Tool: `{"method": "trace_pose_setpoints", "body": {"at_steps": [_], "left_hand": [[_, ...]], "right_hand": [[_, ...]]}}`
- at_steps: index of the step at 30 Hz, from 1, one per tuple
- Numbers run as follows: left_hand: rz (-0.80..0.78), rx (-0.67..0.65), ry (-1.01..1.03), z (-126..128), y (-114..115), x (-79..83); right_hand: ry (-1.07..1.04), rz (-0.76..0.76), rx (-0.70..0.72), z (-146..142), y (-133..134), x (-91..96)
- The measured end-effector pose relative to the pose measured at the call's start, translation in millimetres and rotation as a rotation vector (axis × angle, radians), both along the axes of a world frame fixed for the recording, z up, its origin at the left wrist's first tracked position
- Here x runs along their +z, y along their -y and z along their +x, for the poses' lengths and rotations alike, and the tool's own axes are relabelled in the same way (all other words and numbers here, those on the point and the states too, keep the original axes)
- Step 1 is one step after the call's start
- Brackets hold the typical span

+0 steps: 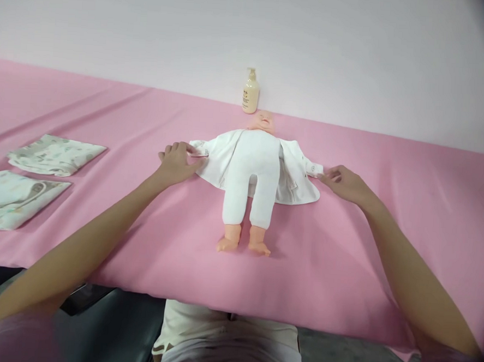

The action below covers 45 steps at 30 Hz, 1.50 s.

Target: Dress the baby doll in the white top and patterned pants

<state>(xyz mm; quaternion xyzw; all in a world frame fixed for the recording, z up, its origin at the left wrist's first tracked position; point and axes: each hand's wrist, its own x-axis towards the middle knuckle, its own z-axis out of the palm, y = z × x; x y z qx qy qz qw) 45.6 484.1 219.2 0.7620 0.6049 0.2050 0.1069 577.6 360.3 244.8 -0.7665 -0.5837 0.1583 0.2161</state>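
A baby doll (255, 160) with a white soft body lies on its back, its head toward the wall and its bare feet toward me. Spread open beneath it is a white baby jacket (297, 187), the sleeves stretched out to both sides. My left hand (177, 163) pinches the cuff of the sleeve on the left between thumb and fingers. On the opposite side, my right hand (345, 183) has thumb and fingertips closed on the end of the other sleeve. The doll's arms are hidden.
A cream pump bottle (250, 94) stands behind the doll's head, close to the white wall (356, 57). Two folded printed cloths (59, 155) lie at the left on the pink table cover (139, 256). A dark chair (110, 326) is below the front edge.
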Motion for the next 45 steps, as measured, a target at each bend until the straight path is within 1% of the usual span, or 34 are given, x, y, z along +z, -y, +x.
{"method": "trace_pose_setpoints", "body": {"at_steps": [2,4,6,9,11,13,14,16,17,19,21,24,27,29,30,33,36,38,41,45], "left_hand": [[0.051,-0.003,0.072,22,-18,7.0],[0.046,-0.067,0.127,48,-43,15.4],[-0.036,-0.123,0.162,73,-70,23.5],[-0.182,-0.141,0.189,100,-108,32.4],[-0.205,-0.118,0.226,108,-127,36.1],[-0.210,-0.084,0.273,110,-139,37.9],[-0.224,-0.069,0.289,110,-142,37.9],[-0.245,-0.046,0.302,108,-144,35.7],[-0.232,-0.035,0.307,106,-142,33.3],[-0.150,-0.022,0.318,99,-134,26.3],[-0.058,-0.034,0.314,87,-119,17.7],[-0.005,-0.120,0.233,55,-94,4.3],[0.040,-0.247,0.077,16,-72,-8.6],[0.065,-0.289,-0.025,-5,-64,-17.3],[0.071,-0.290,-0.057,-14,-62,-21.7],[0.088,-0.250,-0.075,-28,-61,-32.4],[0.140,-0.204,-0.113,-31,-62,-35.3],[0.183,-0.187,-0.189,-33,-60,-31.7],[0.228,-0.175,-0.338,-38,-51,-22.0],[0.232,-0.159,-0.480,-55,-45,-12.6]], "right_hand": [[-0.015,0.103,0.030,-13,-28,0.2],[-0.068,0.155,0.084,-26,-61,1.7],[-0.129,0.158,0.116,-38,-93,4.1],[-0.191,0.165,0.194,-51,-129,6.7],[-0.213,0.209,0.214,-54,-147,5.8],[-0.214,0.259,0.166,-52,-161,2.4],[-0.206,0.262,0.128,-49,-166,-0.1],[-0.180,0.210,0.064,-44,-172,-6.0],[-0.168,0.174,0.044,-42,-171,-9.3],[-0.143,0.143,0.023,-37,-163,-16.4],[-0.101,0.185,0.050,-30,-144,-24.3],[0.027,0.282,0.174,-14,-100,-38.3],[0.135,0.319,0.256,6,-56,-53.9],[0.165,0.320,0.301,17,-37,-63.6],[0.170,0.326,0.312,21,-31,-67.8],[0.162,0.360,0.288,28,-27,-76.4],[0.192,0.394,0.231,28,-30,-79.7],[0.248,0.424,0.206,29,-30,-80.1],[0.344,0.458,0.211,34,-26,-79.9],[0.408,0.478,0.185,49,-23,-81.2]]}}
